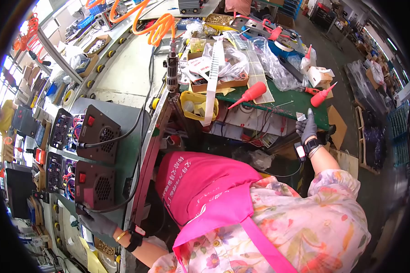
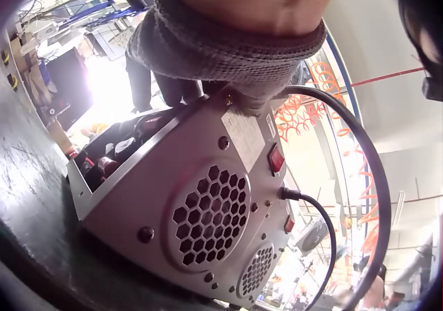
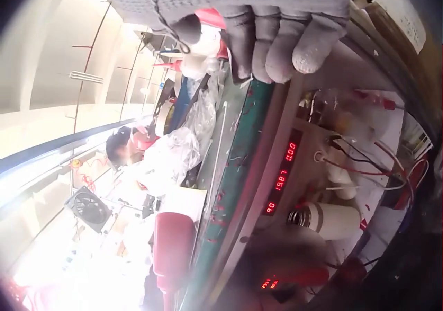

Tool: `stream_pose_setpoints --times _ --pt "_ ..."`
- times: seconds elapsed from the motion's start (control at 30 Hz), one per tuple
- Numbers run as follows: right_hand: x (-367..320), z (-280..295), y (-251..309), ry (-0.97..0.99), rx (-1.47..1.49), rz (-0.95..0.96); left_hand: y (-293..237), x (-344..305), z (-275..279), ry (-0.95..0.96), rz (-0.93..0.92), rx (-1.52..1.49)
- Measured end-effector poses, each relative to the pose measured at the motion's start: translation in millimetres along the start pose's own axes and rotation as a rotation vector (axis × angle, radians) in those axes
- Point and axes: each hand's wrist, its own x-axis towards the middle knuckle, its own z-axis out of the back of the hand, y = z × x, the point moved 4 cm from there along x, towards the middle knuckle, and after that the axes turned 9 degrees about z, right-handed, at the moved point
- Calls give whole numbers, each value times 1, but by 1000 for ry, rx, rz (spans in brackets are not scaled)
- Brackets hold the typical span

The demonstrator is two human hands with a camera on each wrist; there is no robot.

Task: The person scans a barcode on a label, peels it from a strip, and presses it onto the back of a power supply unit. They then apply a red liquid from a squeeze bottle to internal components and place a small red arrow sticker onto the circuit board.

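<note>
My gloved left hand (image 1: 98, 224) grips the upper edge of a dark metal power unit (image 2: 156, 210). In the left wrist view its thumb (image 2: 252, 98) lies on the vented panel and its fingers go behind the edge. The unit has a round honeycomb grille, a red switch (image 2: 276, 158) and a thick black cable (image 2: 370, 165); its side is open, with parts inside. My gloved right hand (image 1: 308, 126) is at the green table's edge, fingers (image 3: 280, 58) fairly straight. A small white piece (image 1: 301, 117) shows beside its fingertips. A red squeeze bottle (image 1: 321, 96) is just beyond.
A second power unit (image 1: 98, 132) stands beside the first on the bench. Another red squeeze bottle (image 1: 255, 92), a yellow bin (image 1: 198, 104) and plastic bags (image 1: 278, 63) are on or by the green table (image 1: 284, 102). An orange coiled hose (image 1: 161, 29) hangs overhead. Red-lit meters (image 3: 282, 176) sit below the tabletop.
</note>
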Motion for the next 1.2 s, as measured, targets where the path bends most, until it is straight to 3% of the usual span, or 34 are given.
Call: stream_pose_setpoints --times 0.1,0.13,0.23,0.3,0.37,0.43,0.5,0.57,0.63,0.67,0.77,0.87,1.0,1.07,1.2 --pt "40 14 -26 -2 -137 165 9 2 -2 20 18 -15" --pt "30 14 -21 -42 -151 155 11 2 -2 19 18 -19" --pt "27 14 -21 -76 -230 362 13 2 -4 37 31 -32" --pt "26 5 -9 -13 -710 803 14 -1 -4 58 39 -29" --pt "-39 -48 28 319 -566 1162 15 0 -3 50 54 1" --pt "-101 -112 51 667 -372 1199 -39 -8 16 168 181 78" --pt "-173 -177 62 891 -53 1143 -21 -9 12 25 18 10" --pt "-216 -239 53 1174 16 959 -26 -9 16 178 144 -203" --pt "-270 -310 41 1494 481 823 -33 -14 26 45 97 -341" --pt "-290 -339 43 1520 404 859 -37 -19 32 -24 64 -411" --pt "-334 -416 40 1610 216 924 -85 -42 67 -272 -226 -2" --pt "-366 -467 24 1822 202 944 -139 -71 60 -190 -529 229" --pt "-400 -487 -3 1964 201 1028 -165 -88 9 104 -561 255" --pt "-412 -482 -4 1930 220 1193 -167 -90 -10 154 -536 267" --pt "-419 -491 -19 1932 183 1232 -165 -87 -37 218 -470 338"
